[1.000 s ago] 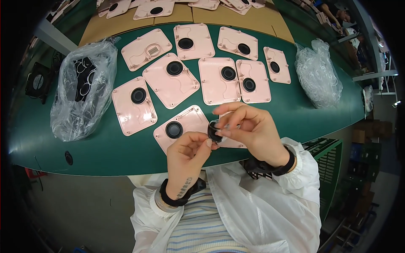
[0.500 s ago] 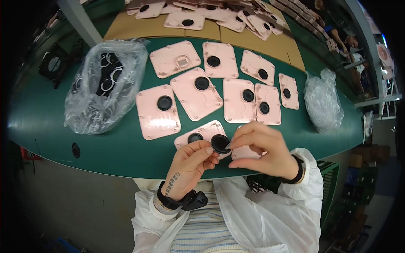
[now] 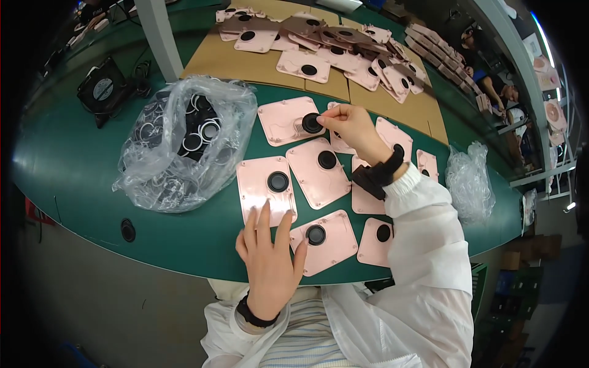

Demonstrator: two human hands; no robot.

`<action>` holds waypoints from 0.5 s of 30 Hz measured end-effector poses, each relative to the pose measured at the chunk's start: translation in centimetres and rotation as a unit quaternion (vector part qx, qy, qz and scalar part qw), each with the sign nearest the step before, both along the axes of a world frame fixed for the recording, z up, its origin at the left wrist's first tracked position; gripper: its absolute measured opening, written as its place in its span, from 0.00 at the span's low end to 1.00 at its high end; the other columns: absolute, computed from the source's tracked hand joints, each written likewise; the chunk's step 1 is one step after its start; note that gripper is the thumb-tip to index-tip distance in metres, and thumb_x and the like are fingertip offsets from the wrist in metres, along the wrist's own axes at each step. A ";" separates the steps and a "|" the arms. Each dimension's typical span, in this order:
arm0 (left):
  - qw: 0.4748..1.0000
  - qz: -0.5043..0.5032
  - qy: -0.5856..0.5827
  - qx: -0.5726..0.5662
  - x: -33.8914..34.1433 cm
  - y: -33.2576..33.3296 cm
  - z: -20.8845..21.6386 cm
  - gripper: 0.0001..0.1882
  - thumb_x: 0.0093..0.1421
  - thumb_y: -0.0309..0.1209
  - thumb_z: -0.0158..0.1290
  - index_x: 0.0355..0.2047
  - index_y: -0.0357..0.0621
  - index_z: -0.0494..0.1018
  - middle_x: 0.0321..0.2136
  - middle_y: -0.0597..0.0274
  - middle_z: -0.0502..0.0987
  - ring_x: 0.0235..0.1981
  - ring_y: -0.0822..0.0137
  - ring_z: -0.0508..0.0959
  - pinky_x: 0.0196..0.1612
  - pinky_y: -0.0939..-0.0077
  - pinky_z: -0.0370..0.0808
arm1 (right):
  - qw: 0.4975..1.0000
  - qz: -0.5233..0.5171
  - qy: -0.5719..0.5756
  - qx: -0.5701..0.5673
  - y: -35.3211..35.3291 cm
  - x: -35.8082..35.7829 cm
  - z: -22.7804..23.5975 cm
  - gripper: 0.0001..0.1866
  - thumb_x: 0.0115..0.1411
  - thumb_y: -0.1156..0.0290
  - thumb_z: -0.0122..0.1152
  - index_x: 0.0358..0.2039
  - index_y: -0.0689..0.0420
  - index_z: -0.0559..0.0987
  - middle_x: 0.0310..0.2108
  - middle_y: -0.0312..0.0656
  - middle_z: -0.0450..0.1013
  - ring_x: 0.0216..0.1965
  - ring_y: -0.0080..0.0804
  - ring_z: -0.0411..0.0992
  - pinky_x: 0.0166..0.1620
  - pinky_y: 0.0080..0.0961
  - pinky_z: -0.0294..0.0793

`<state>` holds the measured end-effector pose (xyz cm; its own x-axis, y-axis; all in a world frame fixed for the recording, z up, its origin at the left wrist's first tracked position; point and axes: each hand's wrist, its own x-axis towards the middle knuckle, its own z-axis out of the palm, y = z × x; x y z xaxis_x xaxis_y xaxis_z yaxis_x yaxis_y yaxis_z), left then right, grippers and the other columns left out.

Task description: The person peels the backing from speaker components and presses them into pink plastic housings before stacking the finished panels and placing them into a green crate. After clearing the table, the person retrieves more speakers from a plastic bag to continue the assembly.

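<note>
My right hand (image 3: 353, 130) reaches forward and pinches a black round disc (image 3: 311, 122) with a raised rim at its edge. The disc is over the ribbed grille of the far-left pink panel (image 3: 275, 120), covering part of it; I cannot tell whether it touches. Palm down, my left hand (image 3: 270, 264) has its fingers spread, with fingertips over the lower edge of another pink panel (image 3: 254, 175) bearing a black disc (image 3: 278, 181). Beside that hand lies a near panel (image 3: 337, 242) with its own disc (image 3: 315, 235). My right arm hides some panels.
Left stands an open clear plastic bag (image 3: 239, 116) holding black discs and white rings. A loose black disc (image 3: 127, 230) lies near the table edge. Many pink panels (image 3: 300, 65) are piled on cardboard (image 3: 202, 58) behind. A crumpled plastic bag (image 3: 469, 184) sits right.
Both hands were together at the near edge around the black disc. My right hand has carried it forward to the far-left panel; my left hand has let go and spread out. The view has shifted.
</note>
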<state>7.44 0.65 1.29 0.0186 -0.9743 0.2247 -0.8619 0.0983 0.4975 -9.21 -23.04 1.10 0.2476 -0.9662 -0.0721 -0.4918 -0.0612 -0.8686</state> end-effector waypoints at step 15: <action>0.989 -0.045 0.008 0.139 1.9 1.0 -2.3 0.37 0.51 0.44 0.59 0.57 0.38 0.63 0.62 0.38 0.52 0.63 0.38 0.51 0.53 0.32 0.51 | 0.994 -0.032 0.006 0.101 -1.5 2.1 -2.2 0.10 0.55 0.68 0.64 0.34 0.60 0.79 0.27 0.36 0.76 0.26 0.16 0.71 0.25 0.12 0.62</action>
<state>9.34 1.66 -0.96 -0.0701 -0.9962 -0.0514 -0.8478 0.0324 0.5293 -7.07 -24.56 -1.06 0.1846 -0.9453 -0.2690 -0.5003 0.1453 -0.8536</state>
